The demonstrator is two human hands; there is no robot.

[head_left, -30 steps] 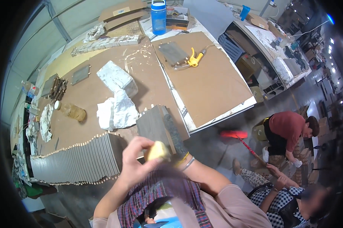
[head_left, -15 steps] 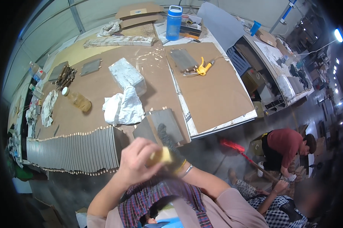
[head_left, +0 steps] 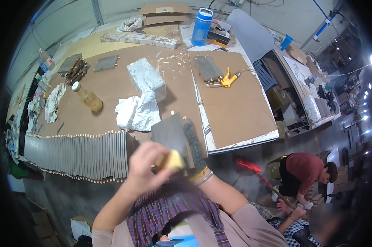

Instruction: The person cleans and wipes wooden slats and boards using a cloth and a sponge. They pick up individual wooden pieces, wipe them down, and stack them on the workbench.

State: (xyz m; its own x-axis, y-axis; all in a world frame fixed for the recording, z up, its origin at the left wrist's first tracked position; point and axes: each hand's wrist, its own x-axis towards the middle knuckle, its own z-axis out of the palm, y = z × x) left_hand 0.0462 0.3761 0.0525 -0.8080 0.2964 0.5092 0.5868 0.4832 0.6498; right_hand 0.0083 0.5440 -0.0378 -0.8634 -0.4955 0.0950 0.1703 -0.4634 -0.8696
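The grey panel (head_left: 168, 131), its long axis running roughly near to far, lies just beyond the left hand (head_left: 146, 164), whose grip pinches a yellow block (head_left: 175, 159), while the nearer, gloved right hand (head_left: 193, 142) lies along the panel's right side (how closed, I cannot tell).

One yellow block (head_left: 173, 159) is near. Farther lie one white-capped jar (head_left: 90, 99), one yellow air gun (head_left: 228, 79), one blue bottle (head_left: 201, 31). Right: two people (head_left: 307, 173).
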